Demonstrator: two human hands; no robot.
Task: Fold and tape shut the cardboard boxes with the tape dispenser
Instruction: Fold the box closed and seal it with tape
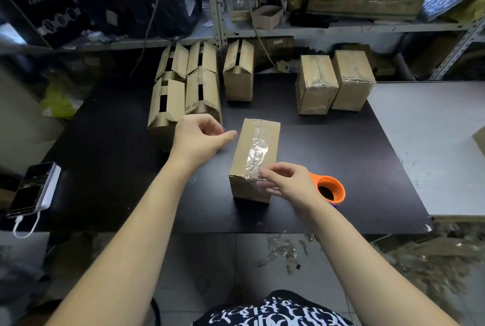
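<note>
Cluttered storeroom, dim light.
A black table (118,168) and a white table (420,142) stand side by side before 1 metal shelf (288,30); clear scraps (283,252) litter the grey floor (210,260).

**Work area.** We show a black surface (118,168) that meets a pale grey surface (425,142) at 3 o'clock. At the centre lies one closed box (245,142), with clear tape (256,152) along its top seam. Just beside it at 4 o'clock we mark the orange tape dispenser (339,188). At 11 o'clock stand five open boxes (168,105), flaps up. At 1 o'clock stand two taped boxes (316,87), side by side. At 8 o'clock, by the edge, a phone (29,189) rests on a white power bank (51,189) with its cable (26,231) trailing.
</note>
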